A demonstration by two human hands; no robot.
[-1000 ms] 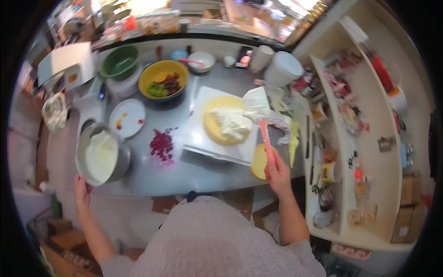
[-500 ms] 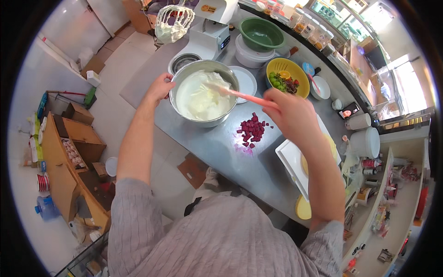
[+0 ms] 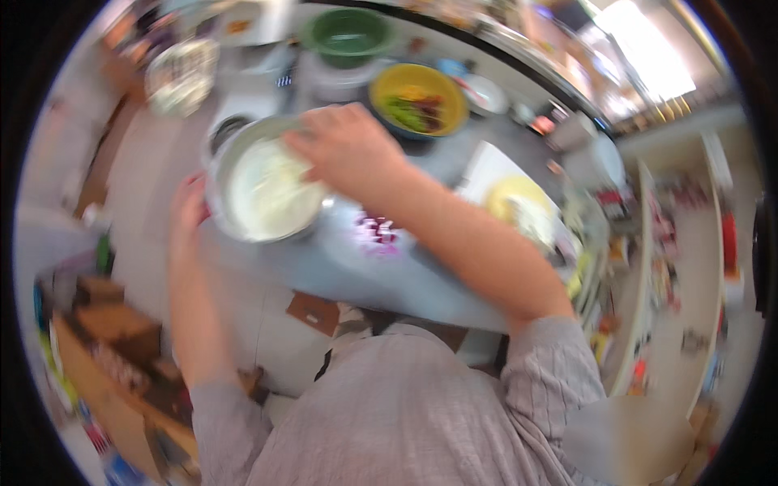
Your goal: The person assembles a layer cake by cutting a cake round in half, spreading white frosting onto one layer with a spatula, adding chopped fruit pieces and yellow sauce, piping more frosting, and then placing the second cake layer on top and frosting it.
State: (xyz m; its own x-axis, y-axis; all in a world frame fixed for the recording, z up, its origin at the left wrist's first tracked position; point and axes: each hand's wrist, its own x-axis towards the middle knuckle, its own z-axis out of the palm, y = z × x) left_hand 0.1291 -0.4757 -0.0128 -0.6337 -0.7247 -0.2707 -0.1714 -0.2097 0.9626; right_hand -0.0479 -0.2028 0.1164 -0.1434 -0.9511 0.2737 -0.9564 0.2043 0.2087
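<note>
A metal mixing bowl (image 3: 223,223) stands at the left of the counter with whipped white cream (image 3: 271,190) in it. My left hand (image 3: 191,204), smeared by motion, is against the bowl's outer left side and appears to steady it. At the far right rim my right hand (image 3: 344,154) is closed, its fingers bent over the edge above the cream. What it grips is hidden; no pink spatula handle shows clearly. Just right of the bowl lies a small heap of dark purple-red cubes (image 3: 378,232) on the metal counter, with a purple stain beside them.
A stand mixer (image 3: 259,81) with a cream-coated whisk (image 3: 182,77) is behind the bowl. Farther right are a green basin (image 3: 348,32), a yellow bowl (image 3: 389,79) of fruit and a white tray (image 3: 484,166) with yellow cake (image 3: 519,194). Shelves (image 3: 677,267) line the right side.
The view has swung, shifting the counter leftward in the picture, and is blurred. My right hand has come in to the bowl's rim. The pink spatula handle, plain before, no longer shows.
</note>
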